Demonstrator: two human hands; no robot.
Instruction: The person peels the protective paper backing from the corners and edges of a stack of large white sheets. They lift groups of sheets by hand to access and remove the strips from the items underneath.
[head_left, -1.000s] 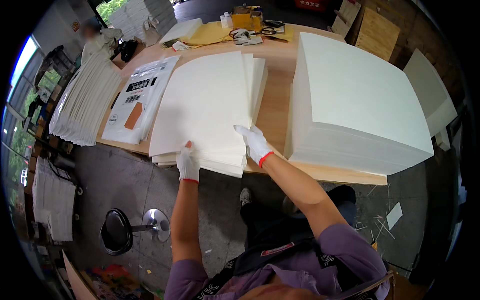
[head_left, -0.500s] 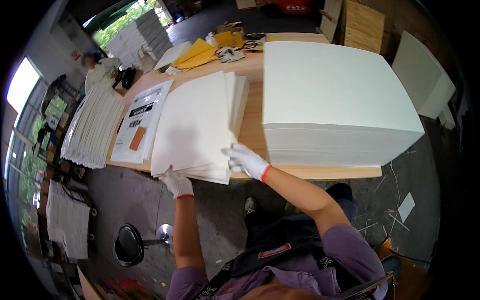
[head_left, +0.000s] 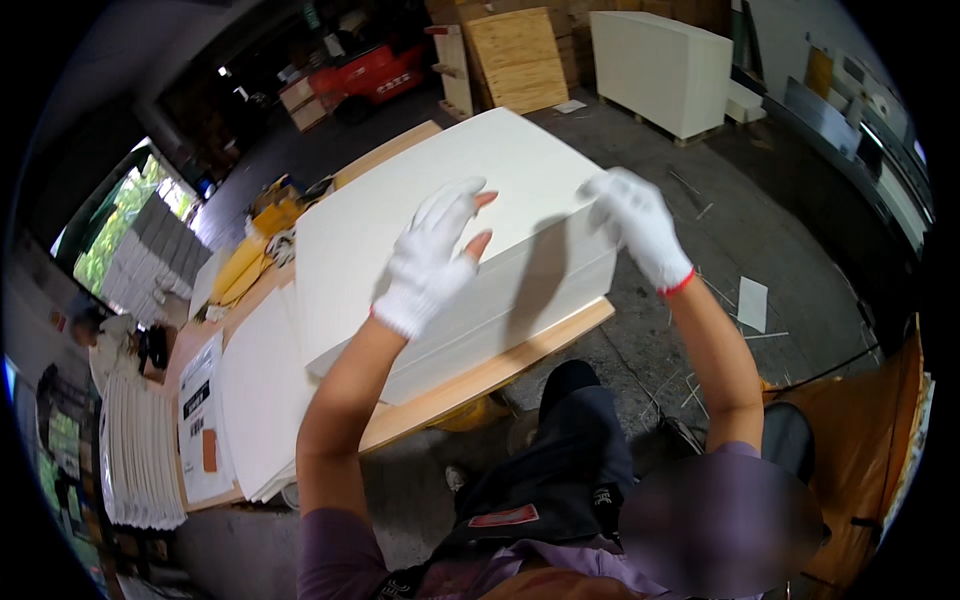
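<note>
Tall paper stack [head_left: 470, 200] blocks forward reach; floor [head_left: 700, 330] rightward open.

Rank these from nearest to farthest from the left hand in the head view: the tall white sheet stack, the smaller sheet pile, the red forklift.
1. Tall white sheet stack: directly under the left hand.
2. Smaller sheet pile: on the bench, lower left of the hand.
3. Red forklift: far back, at the top.

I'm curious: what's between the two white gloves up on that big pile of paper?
Only the bare top sheet of the tall paper stack, between left hand and right hand, in the head view.
</note>
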